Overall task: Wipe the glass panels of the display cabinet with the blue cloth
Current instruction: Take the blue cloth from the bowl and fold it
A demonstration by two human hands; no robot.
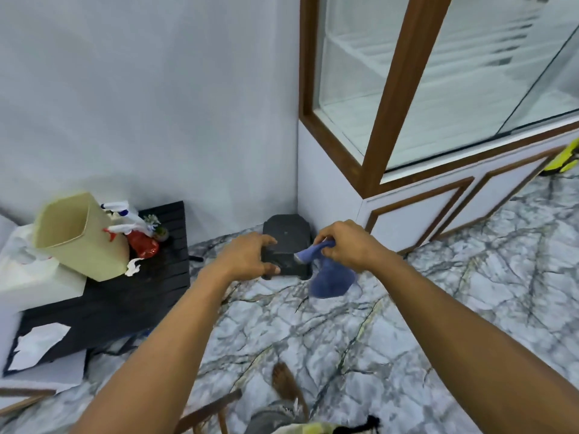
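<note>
Right hand (343,245): clenched around the bunched top of the blue cloth (329,281), which hangs free below the fist, above the floor (344,339) and just right of the stool (286,233). Left hand (247,256): fingers and thumb curled over the stool's near left edge, grasping it. Stool: dark, low, set in the corner beside the cabinet (404,89). Cabinet: brown frame, glass panels (485,73), white shelves inside, up right and well apart from the cloth. Black table (131,296), left: beige bin (78,239) tilted, spray bottles (125,214), red bag (144,244). Bare foot (283,383) on marble floor.
</note>
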